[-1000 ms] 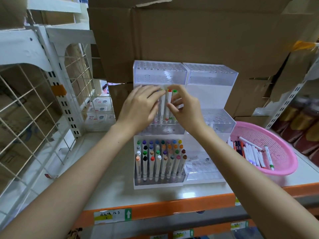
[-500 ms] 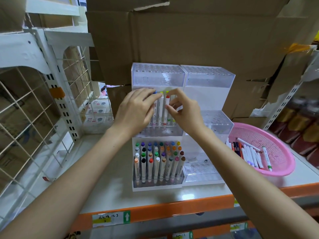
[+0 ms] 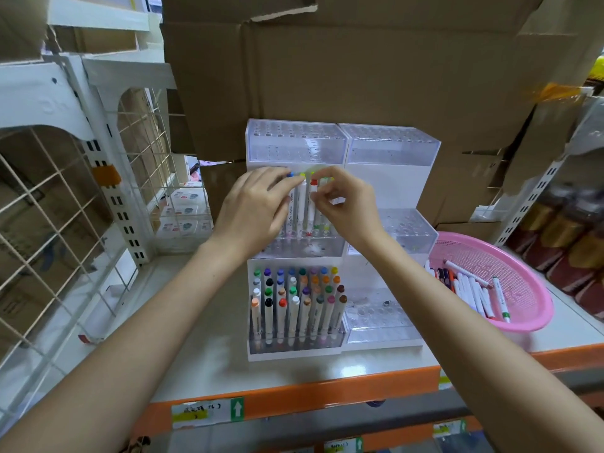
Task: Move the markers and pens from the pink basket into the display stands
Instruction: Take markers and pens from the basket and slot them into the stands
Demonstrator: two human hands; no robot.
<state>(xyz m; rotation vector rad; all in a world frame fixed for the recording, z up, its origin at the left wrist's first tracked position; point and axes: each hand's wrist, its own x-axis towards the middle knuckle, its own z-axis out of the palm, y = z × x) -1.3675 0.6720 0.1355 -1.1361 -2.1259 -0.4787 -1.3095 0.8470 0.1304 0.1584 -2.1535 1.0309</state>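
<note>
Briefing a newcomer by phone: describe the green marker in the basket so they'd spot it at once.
Right of the clear stands on the shelf sits a pink basket. Markers lie heaped in its left half; the green marker is the rightmost, white with green ends.

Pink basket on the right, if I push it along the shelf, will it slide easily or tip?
Probably slides easily: the pink basket looks like thin perforated plastic, so light. Its markers lie heaped to one side, so it may pivot. It sits near the front edge of the shelf, so push gently.
</note>
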